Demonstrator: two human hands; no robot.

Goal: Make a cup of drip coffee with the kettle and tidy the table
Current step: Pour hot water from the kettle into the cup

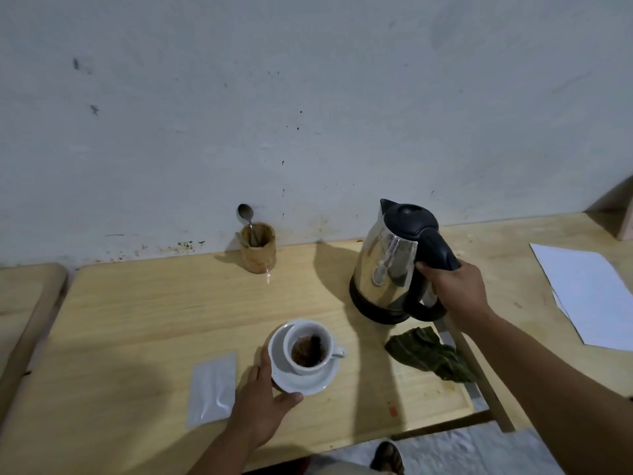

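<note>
A steel kettle with a black lid and handle stands on its black base at the table's right. My right hand is wrapped around its handle. A white cup holding brown coffee grounds sits on a white saucer near the front. My left hand touches the saucer's left rim, thumb under its front edge. A silver sachet lies flat to the left of that hand.
A wooden holder with a spoon stands by the wall. A crumpled dark green cloth lies right of the cup. White paper rests at the far right. The wooden table ends just in front of me.
</note>
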